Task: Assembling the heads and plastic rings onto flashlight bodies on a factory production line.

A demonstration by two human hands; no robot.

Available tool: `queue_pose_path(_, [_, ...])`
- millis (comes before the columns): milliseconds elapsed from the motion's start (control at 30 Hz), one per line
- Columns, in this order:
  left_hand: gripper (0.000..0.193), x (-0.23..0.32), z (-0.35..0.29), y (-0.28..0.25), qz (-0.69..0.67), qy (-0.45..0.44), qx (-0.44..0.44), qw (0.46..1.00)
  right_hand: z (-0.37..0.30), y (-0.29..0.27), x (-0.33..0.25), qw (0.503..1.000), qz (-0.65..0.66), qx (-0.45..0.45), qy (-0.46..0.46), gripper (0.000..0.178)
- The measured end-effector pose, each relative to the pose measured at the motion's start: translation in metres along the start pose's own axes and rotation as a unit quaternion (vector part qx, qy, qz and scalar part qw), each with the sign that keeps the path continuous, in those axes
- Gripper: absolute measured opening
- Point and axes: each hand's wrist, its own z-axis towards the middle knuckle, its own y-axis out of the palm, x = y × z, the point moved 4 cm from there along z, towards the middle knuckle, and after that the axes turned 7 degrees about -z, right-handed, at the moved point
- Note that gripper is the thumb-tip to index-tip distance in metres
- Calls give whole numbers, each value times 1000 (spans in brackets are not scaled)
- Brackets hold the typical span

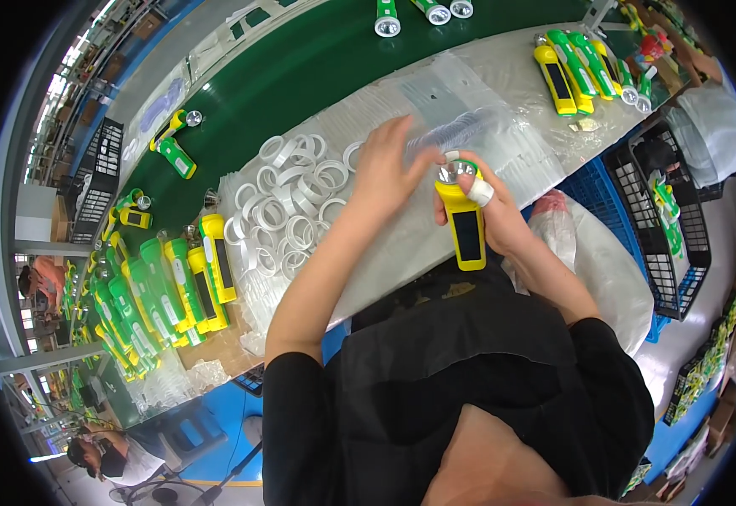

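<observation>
My right hand [494, 207] is wrapped round a yellow flashlight [466, 221] with a dark panel on its body. The flashlight's shiny reflector end points away from me, and white tape covers part of my right thumb. My left hand [385, 164] is slightly blurred, its fingers apart, with the thumb close to the flashlight's head; I make out nothing in it. Beyond my left fingers lies a row of clear discs [456, 131] on a plastic-covered work surface [376, 266]. A heap of white rings [288, 198] sits left of my left forearm.
Many green and yellow flashlights [174, 282] stand crowded at the left, and several more lie at the far right [574, 72]. A green conveyor belt [241, 101] curves behind the work surface. Black crates [667, 219] stand at the right beside a pale plastic bag [600, 274].
</observation>
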Motion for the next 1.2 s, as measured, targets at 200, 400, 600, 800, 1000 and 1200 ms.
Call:
queue_pose_path(200, [52, -25, 4, 23, 79, 11, -108, 991, -7, -14, -6, 999, -28, 7, -20, 47])
queue_pose_path(400, [46, 2, 1, -10, -134, -7, -49, 990, -4, -14, -5, 999, -32, -6, -12, 47])
queue_pose_path(600, [41, 61, -30, -45, -141, 100, -46, 984, 2, 12, -4, 997, -30, -75, -19, 55])
queue_pose_path(800, [35, 62, -47, -52, -145, 159, 2, 977, 2, 31, -4, 991, -17, -131, -9, 41])
queue_pose_path(1000, [30, 57, -54, -47, -196, 165, 30, 966, 4, 38, 10, 982, -42, -181, 17, 41])
queue_pose_path(1200, [31, 50, -50, -45, -165, 169, 27, 971, 6, 37, 19, 991, 3, -130, 29, 43])
